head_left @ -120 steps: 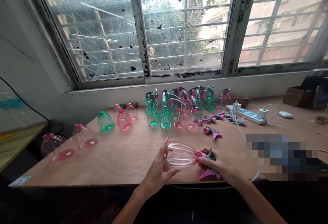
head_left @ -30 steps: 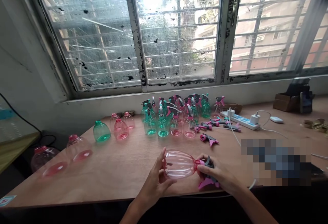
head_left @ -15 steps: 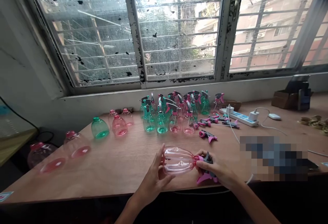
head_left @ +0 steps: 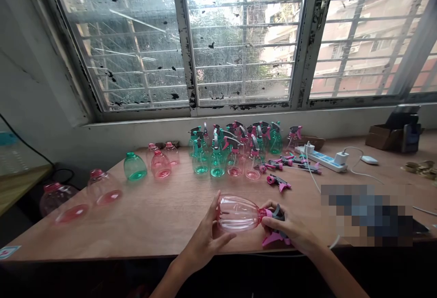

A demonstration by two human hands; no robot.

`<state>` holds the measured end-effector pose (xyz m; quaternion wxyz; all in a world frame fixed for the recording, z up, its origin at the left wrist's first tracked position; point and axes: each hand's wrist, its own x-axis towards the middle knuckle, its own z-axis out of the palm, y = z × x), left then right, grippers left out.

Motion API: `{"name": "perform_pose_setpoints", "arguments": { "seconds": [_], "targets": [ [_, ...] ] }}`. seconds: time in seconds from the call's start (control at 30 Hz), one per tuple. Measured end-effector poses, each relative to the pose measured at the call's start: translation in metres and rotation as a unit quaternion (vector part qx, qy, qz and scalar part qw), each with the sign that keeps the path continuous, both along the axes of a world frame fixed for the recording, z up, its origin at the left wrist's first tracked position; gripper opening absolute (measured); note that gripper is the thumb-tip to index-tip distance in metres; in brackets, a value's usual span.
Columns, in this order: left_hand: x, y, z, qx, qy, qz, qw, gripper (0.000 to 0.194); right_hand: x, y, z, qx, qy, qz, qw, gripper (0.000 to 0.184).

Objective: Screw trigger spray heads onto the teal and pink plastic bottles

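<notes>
I hold a clear pink plastic bottle (head_left: 237, 213) on its side above the near edge of the wooden table (head_left: 164, 216). My left hand (head_left: 206, 239) cups the bottle's base, fingers curled around it. My right hand (head_left: 290, 229) grips the pink and grey trigger spray head (head_left: 275, 227) seated on the bottle's neck. Both hands are closed on their parts.
A cluster of assembled green and pink spray bottles (head_left: 232, 152) stands at the back. Headless bottles (head_left: 136, 167) sit to the left, two more pink ones (head_left: 102, 188) at the far left. Loose spray heads (head_left: 278, 182), a power strip (head_left: 324, 159) with cables and a cardboard box (head_left: 392, 134) lie right.
The bottle and both hands stay in nearly the same place; only my view has shifted slightly. The grip on base and spray head is unchanged.
</notes>
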<state>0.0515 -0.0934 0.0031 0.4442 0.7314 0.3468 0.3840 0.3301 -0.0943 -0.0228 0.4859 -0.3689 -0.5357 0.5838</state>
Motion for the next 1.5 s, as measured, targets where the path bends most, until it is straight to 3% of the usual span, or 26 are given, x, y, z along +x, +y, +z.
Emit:
{"name": "perform_pose_setpoints", "arguments": {
  "seconds": [0.13,0.27,0.4,0.53,0.83,1.07,1.2,1.37,1.5],
  "targets": [
    [0.000,0.000,-0.004,-0.004,0.006,0.003,1.000,0.094,-0.003,-0.001,0.004,0.004,0.013,-0.006,1.000,0.030],
    [0.000,0.002,-0.008,-0.008,-0.001,0.006,1.000,0.108,-0.001,-0.001,0.002,-0.001,0.011,-0.003,1.000,0.031],
    [-0.001,0.002,-0.007,-0.007,0.000,0.009,1.000,0.115,0.002,-0.002,0.001,0.003,-0.051,-0.001,0.999,0.036],
    [-0.002,0.000,-0.004,-0.005,0.006,0.010,1.000,0.110,0.001,-0.006,0.008,-0.009,-0.075,-0.013,0.997,0.038],
    [0.002,-0.002,-0.002,0.002,0.014,0.022,1.000,0.099,-0.004,-0.009,0.016,-0.009,-0.024,-0.016,1.000,0.037],
    [0.002,-0.003,0.002,-0.032,0.010,0.021,0.999,0.122,-0.002,-0.007,0.013,-0.011,-0.049,-0.019,0.999,0.038],
    [0.003,-0.004,0.007,-0.031,-0.002,-0.005,0.999,0.111,-0.002,-0.008,0.013,-0.011,-0.047,-0.018,0.999,0.037],
    [0.001,-0.002,0.001,-0.006,-0.011,-0.009,1.000,0.099,-0.003,-0.009,0.014,-0.008,-0.029,-0.014,0.999,0.037],
    [0.000,-0.002,-0.002,0.003,-0.002,-0.014,1.000,0.100,-0.003,-0.008,0.013,-0.007,-0.032,-0.011,0.999,0.036]
  ]
}}
